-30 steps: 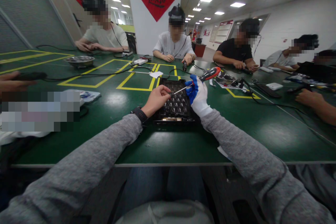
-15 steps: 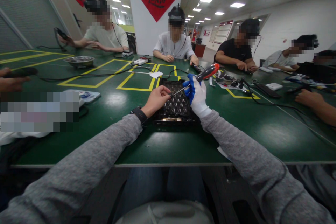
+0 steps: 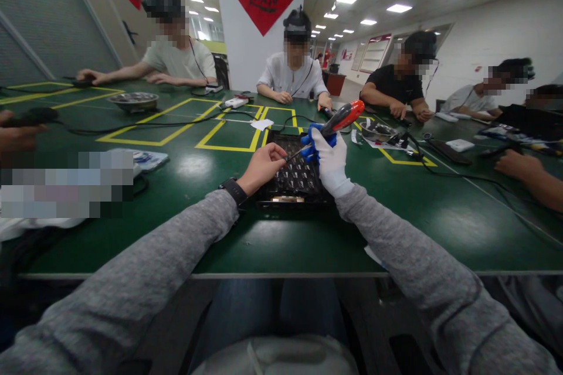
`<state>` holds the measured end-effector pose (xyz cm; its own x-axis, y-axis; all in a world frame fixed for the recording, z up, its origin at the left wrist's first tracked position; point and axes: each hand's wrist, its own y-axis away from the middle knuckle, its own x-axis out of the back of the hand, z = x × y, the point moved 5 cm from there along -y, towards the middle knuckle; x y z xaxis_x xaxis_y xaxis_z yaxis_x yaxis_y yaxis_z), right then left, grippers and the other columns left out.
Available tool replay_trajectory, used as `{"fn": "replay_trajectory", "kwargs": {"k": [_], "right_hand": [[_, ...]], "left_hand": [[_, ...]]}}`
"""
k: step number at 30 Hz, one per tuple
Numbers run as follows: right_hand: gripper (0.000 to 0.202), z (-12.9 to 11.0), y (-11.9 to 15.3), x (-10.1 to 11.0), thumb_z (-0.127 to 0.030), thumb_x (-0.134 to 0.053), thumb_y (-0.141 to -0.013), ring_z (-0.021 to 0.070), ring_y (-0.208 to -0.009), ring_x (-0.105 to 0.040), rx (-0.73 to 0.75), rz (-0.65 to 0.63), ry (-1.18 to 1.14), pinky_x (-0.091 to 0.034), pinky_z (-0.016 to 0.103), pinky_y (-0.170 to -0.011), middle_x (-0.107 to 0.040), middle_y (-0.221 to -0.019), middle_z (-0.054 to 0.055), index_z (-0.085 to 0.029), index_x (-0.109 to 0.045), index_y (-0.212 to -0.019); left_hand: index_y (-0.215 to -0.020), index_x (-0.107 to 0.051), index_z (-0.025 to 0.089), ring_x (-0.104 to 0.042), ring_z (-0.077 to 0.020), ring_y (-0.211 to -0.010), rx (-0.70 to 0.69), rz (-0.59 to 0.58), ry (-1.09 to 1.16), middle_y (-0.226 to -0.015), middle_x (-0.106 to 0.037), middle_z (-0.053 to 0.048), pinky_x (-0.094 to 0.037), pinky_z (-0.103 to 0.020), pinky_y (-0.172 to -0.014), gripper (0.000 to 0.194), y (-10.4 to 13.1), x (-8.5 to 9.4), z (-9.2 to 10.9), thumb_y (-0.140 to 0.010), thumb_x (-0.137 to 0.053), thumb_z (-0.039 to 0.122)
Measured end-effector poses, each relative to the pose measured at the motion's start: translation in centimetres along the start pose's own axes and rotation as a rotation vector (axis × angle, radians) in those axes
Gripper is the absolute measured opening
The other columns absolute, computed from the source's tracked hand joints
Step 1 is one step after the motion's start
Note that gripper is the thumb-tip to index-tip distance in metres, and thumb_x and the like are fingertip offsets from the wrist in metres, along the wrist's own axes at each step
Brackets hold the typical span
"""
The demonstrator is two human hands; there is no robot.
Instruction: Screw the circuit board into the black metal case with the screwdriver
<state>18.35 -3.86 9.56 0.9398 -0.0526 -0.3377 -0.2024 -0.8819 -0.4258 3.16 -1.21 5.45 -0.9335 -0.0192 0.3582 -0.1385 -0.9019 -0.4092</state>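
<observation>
My right hand (image 3: 331,159), in a white glove with blue fingers, is wrapped round a screwdriver (image 3: 342,118) with a red and black handle. Its thin shaft slopes down to the left. The bare fingers of my left hand (image 3: 267,166) are pinched together at the screwdriver's tip; whatever sits between them is too small to make out. Beneath both hands lies a black rectangular tray or casing (image 3: 294,179) with rows of small shiny spots and a pale strip along its near edge. My hands cover part of it.
A green table (image 3: 281,246) carries yellow tape outlines. Metal bowls stand at far left (image 3: 133,102) and right (image 3: 373,130). A paper scrap (image 3: 262,124) lies beyond the casing, and black cables cross the table. Several people sit around it; a hand (image 3: 523,171) rests at right.
The screwdriver handle has tilted and shifted slightly left as my right fingers moved on it. My left hand has stayed put. The person at far left has lowered a hand to the table.
</observation>
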Motion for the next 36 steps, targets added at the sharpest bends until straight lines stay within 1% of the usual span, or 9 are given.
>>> {"fn": "replay_trajectory", "kwargs": {"k": [4,10,14,17,21,25,28,32,36], "right_hand": [[0.032,0.4,-0.1,-0.3,-0.042,-0.064,-0.068,0.0056,-0.046,-0.053,-0.05,-0.062,-0.044,-0.045,0.017,-0.044,-0.059,-0.063,-0.005,-0.019,-0.057,-0.09],[0.031,0.4,-0.3,0.2,-0.045,-0.061,-0.071,0.0052,-0.043,-0.05,0.014,0.009,0.027,-0.041,0.017,-0.04,-0.056,-0.059,-0.004,-0.018,-0.058,-0.086],[0.034,0.5,-0.5,0.6,-0.048,-0.058,-0.073,0.0049,-0.041,-0.048,0.054,0.032,0.064,-0.04,0.017,-0.038,-0.056,-0.059,-0.003,-0.017,-0.058,-0.086],[0.039,0.6,-0.6,0.8,-0.052,-0.054,-0.074,0.0046,-0.04,-0.047,0.062,0.042,0.097,-0.039,0.017,-0.038,-0.056,-0.059,-0.003,-0.016,-0.057,-0.089],[0.041,0.5,-0.7,1.2,-0.053,-0.053,-0.075,0.0043,-0.04,-0.047,0.083,0.076,0.134,-0.037,0.016,-0.038,-0.056,-0.059,-0.004,-0.016,-0.057,-0.091],[0.041,0.3,-0.7,1.7,-0.054,-0.05,-0.076,0.0031,-0.038,-0.043,0.093,0.117,0.099,-0.031,0.015,-0.035,-0.053,-0.055,-0.005,-0.017,-0.059,-0.09],[0.043,0.2,-0.5,1.8,-0.056,-0.046,-0.078,0.0033,-0.036,-0.041,0.059,0.107,0.04,-0.03,0.015,-0.034,-0.05,-0.05,-0.005,-0.017,-0.059,-0.087],[0.051,0.0,-0.1,1.4,-0.062,-0.038,-0.079,0.0045,-0.033,-0.041,0.011,0.054,0.017,-0.028,0.017,-0.033,-0.048,-0.044,-0.004,-0.015,-0.059,-0.079],[0.056,0.3,0.1,0.9,-0.065,-0.035,-0.079,0.0057,-0.034,-0.043,-0.029,0.013,0.016,-0.027,0.017,-0.032,-0.047,-0.042,-0.003,-0.014,-0.058,-0.072]], "left_hand": [[-0.084,-0.057,0.016,-0.049,-0.0105,-0.054,0.004,0.032,-0.001,-0.061,-0.058,0.001,-0.035,-0.022,-0.05,0.021,0.1,0.1,0.1,-0.063,-0.055,0.013],[-0.086,-0.056,0.016,-0.054,-0.0124,-0.06,0.003,0.068,0.001,-0.065,-0.061,0.0,-0.038,-0.023,-0.056,0.021,0.0,0.3,0.0,-0.066,-0.051,0.016],[-0.087,-0.056,0.017,-0.056,-0.0137,-0.067,0.016,0.154,0.016,-0.069,-0.06,-0.001,-0.042,-0.025,-0.063,0.02,-0.5,1.1,-1.1,-0.072,-0.042,0.018],[-0.087,-0.056,0.017,-0.055,-0.0151,-0.075,0.042,0.232,-0.132,-0.078,-0.059,-0.002,-0.043,-0.028,-0.071,0.018,-1.0,1.9,-2.4,-0.073,-0.045,0.021],[-0.1,-0.055,0.017,-0.051,-0.0215,-0.096,0.204,0.219,-0.346,-0.101,-0.055,-0.008,-0.042,-0.034,-0.084,0.039,-1.3,2.5,-4.3,-0.062,-0.061,0.02],[-0.118,-0.048,0.018,-0.056,-0.0203,-0.089,0.371,0.113,-0.131,-0.101,-0.058,-0.008,-0.045,-0.032,-0.079,0.055,-1.2,2.1,-5.6,-0.064,-0.05,0.006],[-0.119,-0.049,0.016,-0.057,-0.0197,-0.087,0.364,0.162,-0.055,-0.098,-0.06,-0.008,-0.046,-0.031,-0.078,0.057,-1.3,2.4,-5.9,-0.063,-0.045,0.002],[-0.118,-0.05,0.017,-0.057,-0.0202,-0.089,0.331,0.18,-0.102,-0.099,-0.061,-0.007,-0.046,-0.033,-0.08,0.056,-1.9,3.2,-6.7,-0.064,-0.047,0.003],[-0.111,-0.056,0.017,-0.053,-0.022,-0.096,0.117,0.268,-0.349,-0.102,-0.059,-0.009,-0.042,-0.035,-0.086,0.045,-2.2,4.2,-4.9,-0.067,-0.058,0.017]]}}
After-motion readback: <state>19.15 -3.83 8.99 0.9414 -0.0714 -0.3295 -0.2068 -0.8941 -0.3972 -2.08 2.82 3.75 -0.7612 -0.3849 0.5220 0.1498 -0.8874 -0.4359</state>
